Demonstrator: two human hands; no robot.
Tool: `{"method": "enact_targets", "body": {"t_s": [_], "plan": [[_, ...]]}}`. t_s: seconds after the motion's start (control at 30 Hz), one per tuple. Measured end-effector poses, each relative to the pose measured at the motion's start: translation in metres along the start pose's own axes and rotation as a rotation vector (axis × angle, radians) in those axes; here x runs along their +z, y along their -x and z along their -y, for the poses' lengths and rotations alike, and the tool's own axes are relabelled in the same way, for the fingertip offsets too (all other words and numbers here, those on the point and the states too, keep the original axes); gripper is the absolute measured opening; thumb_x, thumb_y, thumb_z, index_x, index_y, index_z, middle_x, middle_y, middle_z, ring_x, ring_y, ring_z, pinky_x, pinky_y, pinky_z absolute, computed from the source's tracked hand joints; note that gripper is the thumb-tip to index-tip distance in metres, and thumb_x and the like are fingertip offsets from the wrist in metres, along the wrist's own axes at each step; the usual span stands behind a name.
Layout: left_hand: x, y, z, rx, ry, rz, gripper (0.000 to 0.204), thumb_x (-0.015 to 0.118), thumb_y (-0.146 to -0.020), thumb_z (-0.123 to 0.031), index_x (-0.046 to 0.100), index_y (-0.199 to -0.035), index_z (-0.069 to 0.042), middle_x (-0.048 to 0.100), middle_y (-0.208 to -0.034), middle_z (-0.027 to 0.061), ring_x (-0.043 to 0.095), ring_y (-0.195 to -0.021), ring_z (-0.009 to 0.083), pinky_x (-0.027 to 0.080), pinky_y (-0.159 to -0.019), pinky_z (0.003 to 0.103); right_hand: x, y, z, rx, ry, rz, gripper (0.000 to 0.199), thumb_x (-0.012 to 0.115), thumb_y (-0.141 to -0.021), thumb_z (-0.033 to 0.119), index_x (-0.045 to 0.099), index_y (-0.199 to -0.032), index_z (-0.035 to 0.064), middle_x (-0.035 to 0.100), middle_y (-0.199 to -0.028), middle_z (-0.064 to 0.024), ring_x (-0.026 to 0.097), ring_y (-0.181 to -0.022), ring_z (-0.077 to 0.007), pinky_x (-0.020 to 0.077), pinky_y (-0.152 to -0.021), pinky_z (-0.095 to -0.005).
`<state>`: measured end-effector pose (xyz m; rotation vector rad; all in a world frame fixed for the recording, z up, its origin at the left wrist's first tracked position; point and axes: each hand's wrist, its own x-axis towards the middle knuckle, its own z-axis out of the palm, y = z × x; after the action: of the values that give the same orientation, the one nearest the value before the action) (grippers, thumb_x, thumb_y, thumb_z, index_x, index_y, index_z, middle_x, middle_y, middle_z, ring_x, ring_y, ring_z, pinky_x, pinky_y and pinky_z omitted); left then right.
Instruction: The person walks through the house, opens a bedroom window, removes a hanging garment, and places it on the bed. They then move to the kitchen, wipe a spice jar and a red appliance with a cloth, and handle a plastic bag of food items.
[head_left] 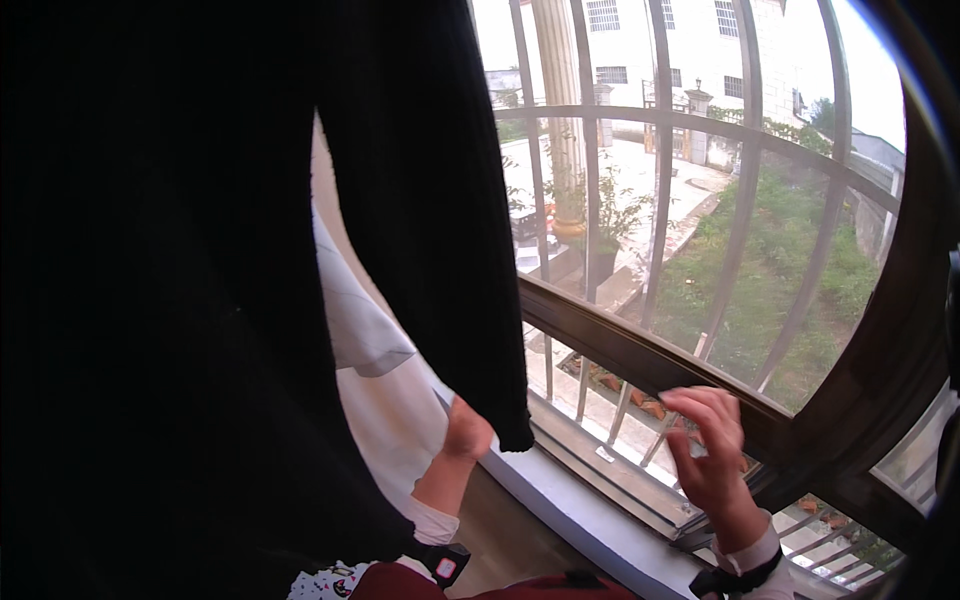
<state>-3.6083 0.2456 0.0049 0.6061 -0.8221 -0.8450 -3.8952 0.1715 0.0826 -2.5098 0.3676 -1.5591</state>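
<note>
A black long-sleeved garment (pixel 170 300) hangs close in front of me and fills the left half of the view. Its sleeve (pixel 440 210) drops down the middle and ends in a cuff. My left hand (pixel 468 428) is raised against the lower part of that sleeve, whose dark fabric hides the fingers, so their grip does not show. To the right, my right hand (pixel 710 440) is lifted before the window's lower rail, fingers bent and thumb apart, with nothing in it. Both wrists wear black bands.
A brown-framed window (pixel 640 345) with a screen and metal bars (pixel 660 180) takes up the right side. Below it runs a white sill (pixel 540 505). Pale fabric or wall (pixel 385 390) shows through the gap beside the sleeve. Outside are a yard, plants and a column (pixel 560 120).
</note>
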Motion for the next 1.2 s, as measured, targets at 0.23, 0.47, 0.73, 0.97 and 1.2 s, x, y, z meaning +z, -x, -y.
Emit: {"method": "enact_targets", "body": {"t_s": [0.23, 0.47, 0.73, 0.97, 1.2], "plan": [[0.002, 0.053, -0.068, 0.134, -0.208, -0.007, 0.019, 0.044, -0.092, -0.015, 0.057, -0.093, -0.001, 0.061, -0.091, 0.0133, 0.06, -0.086, 0.0214, 0.048, -0.079, 0.034, 0.099, -0.088, 0.067, 0.247, -1.141, 0.166, 0.065, 0.063, -0.082, 0.022, 0.028, -0.134, 0.0055, 0.042, -0.125, -0.0173, 0.043, -0.114, -0.0235, 0.034, -0.096, -0.0338], [-0.044, 0.121, -0.143, 0.598, -0.17, 0.086, 0.037, 0.046, -0.09, -0.032, 0.047, -0.114, -0.003, 0.053, -0.112, 0.0153, 0.052, -0.101, 0.0265, 0.043, -0.089, 0.039, 0.111, -0.103, 0.091, 0.344, -1.393, 0.21, 0.032, 0.046, -0.094, 0.026, 0.058, -0.077, 0.0016, 0.05, -0.071, 0.0074, 0.04, -0.067, -0.0016, 0.0367, -0.058, -0.0195], [0.004, 0.255, -0.225, 1.158, -0.32, -0.11, 0.066, 0.045, -0.087, -0.049, 0.028, -0.134, -0.004, 0.038, -0.132, 0.0157, 0.04, -0.119, 0.0276, 0.034, -0.1, 0.04, 0.122, -0.096, 0.1, 0.155, -1.282, 0.107, 0.027, 0.043, -0.095, 0.021, 0.055, -0.085, -0.0009, 0.052, -0.072, 0.004, 0.042, -0.068, -0.004, 0.0374, -0.059, -0.0208], [0.094, 0.216, -0.262, 0.984, -0.5, -0.633, 0.038, 0.058, -0.086, -0.027, 0.051, -0.115, -0.004, 0.057, -0.109, 0.0052, 0.055, -0.098, 0.0166, 0.045, -0.085, 0.031, 0.124, -0.107, 0.132, 0.021, -1.347, 0.354, 0.036, 0.055, -0.088, 0.025, 0.051, -0.111, -0.0027, 0.058, -0.101, -0.0094, 0.054, -0.094, -0.0161, 0.0423, -0.084, -0.0289], [0.108, 0.146, -0.26, 0.845, -0.902, -0.924, 0.043, 0.048, -0.091, -0.033, 0.051, -0.112, 0.004, 0.059, -0.105, 0.0115, 0.058, -0.092, 0.0204, 0.047, -0.081, 0.03, 0.143, -0.122, 0.207, -0.072, -1.445, 0.329, 0.028, 0.057, -0.086, 0.02, 0.055, -0.104, -0.0004, 0.064, -0.086, -0.0161, 0.062, -0.08, -0.0221, 0.0481, -0.073, -0.0335]]}}
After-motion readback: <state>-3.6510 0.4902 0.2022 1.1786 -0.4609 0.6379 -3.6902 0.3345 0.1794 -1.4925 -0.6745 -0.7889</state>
